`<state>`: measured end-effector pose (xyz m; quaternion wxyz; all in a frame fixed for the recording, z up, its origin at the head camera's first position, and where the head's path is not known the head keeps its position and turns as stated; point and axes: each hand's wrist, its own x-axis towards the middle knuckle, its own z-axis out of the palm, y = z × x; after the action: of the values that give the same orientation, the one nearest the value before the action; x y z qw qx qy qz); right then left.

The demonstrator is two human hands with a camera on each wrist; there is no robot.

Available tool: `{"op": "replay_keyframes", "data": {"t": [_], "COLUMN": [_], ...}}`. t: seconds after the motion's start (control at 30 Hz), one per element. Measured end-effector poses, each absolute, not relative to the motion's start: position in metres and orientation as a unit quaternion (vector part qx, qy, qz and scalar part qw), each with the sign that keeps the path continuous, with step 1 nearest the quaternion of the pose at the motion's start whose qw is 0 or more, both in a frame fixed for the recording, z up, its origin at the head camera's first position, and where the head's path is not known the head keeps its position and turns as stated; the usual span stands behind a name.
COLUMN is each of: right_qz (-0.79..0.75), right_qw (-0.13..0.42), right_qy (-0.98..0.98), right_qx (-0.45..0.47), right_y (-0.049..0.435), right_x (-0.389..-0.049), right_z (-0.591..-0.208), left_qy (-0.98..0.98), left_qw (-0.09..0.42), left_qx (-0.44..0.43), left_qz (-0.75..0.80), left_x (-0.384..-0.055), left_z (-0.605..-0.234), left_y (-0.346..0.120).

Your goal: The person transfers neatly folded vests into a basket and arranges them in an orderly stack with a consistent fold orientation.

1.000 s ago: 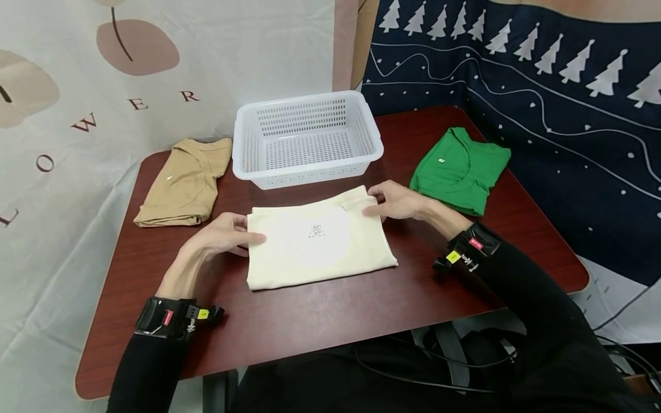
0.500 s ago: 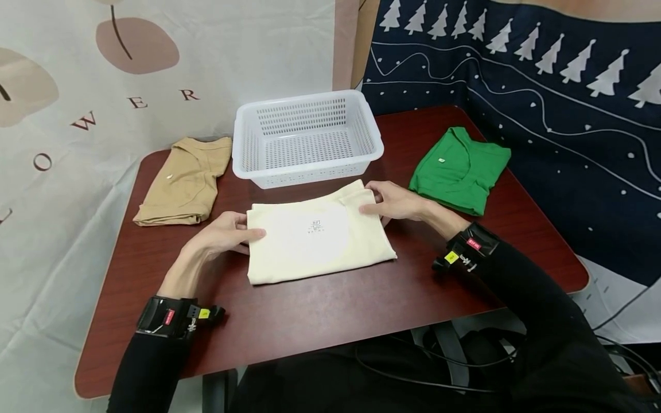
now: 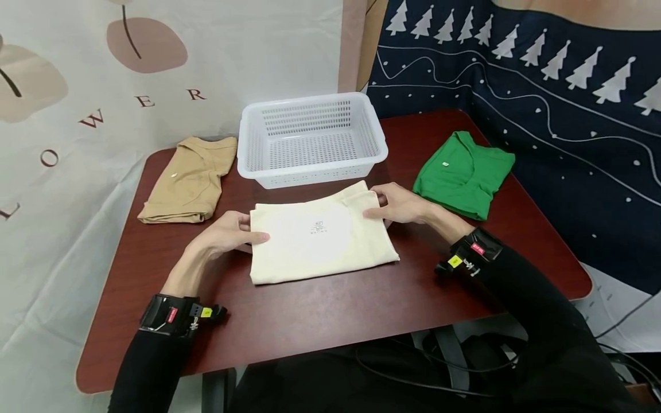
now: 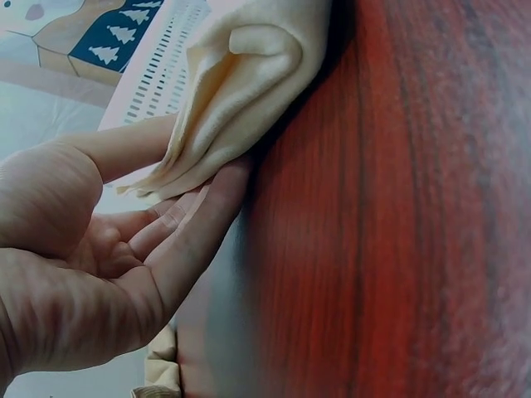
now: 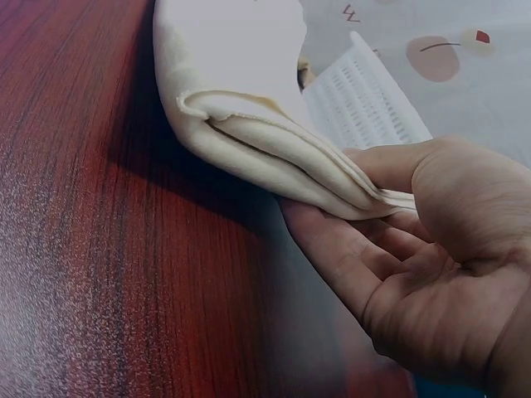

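Note:
A folded cream shirt (image 3: pixel 320 241) with a small printed label lies across the middle of the head view. My left hand (image 3: pixel 225 234) pinches its left edge, thumb on top and fingers underneath. At the right edge, near the far corner, my right hand (image 3: pixel 397 204) grips the cloth the same way. In the left wrist view the layered fold of the shirt (image 4: pixel 249 91) sits between the thumb and fingers (image 4: pixel 207 215). The right wrist view shows the stacked layers (image 5: pixel 274 157) pinched by the right hand (image 5: pixel 415 249), with a dark shadow under the fold.
A white perforated basket (image 3: pixel 312 175) stands at the back of the dark red table (image 3: pixel 310 321). A folded tan shirt (image 3: pixel 191 180) lies to its left, a folded green shirt (image 3: pixel 465 175) to the right. Fabric backdrops (image 3: pixel 516 103) hang behind the table.
The cream shirt's near edge has shifted slightly away from me, most of it in the first half second. Both hands keep their hold; the head view has shifted a little.

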<state>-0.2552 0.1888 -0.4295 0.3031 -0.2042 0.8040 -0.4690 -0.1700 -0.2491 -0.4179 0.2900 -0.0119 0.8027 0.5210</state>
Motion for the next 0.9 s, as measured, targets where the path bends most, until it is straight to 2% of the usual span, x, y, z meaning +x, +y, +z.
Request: {"op": "replay_keyframes", "data": {"t": [0.43, 0.9], "right_qz": [-0.498, -0.526], "right_qw": [0.32, 0.301], "right_qy": [0.781, 0.774], "right_qx": [-0.2, -0.185], "right_y": [0.188, 0.195], "right_x": [-0.254, -0.249], "right_z": [-0.423, -0.396], "left_qy": [0.798, 0.787], "left_qw": [0.276, 0.249], "left_qx": [-0.015, 0.016], "left_qz": [0.536, 0.564], "left_x": [-0.166, -0.168], "left_z": [-0.416, -0.39], "left_y": [-0.257, -0.261]}}
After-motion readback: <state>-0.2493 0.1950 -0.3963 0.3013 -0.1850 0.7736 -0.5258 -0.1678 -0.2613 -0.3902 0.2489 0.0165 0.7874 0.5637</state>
